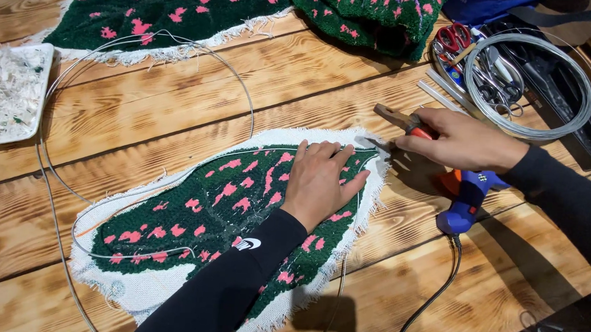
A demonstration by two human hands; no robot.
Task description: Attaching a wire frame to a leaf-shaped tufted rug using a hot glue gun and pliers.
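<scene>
Two hands: left (319,181) flat on leaf rug (219,209), right (462,140) gripping pliers (400,119).

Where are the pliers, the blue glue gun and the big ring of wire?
pliers (394,117), head view, on the brown metal jaws beyond the right hand.
blue glue gun (465,202), head view, on its blue handle.
coil of wire (528,130), head view, on the near rim of the coil.
</scene>
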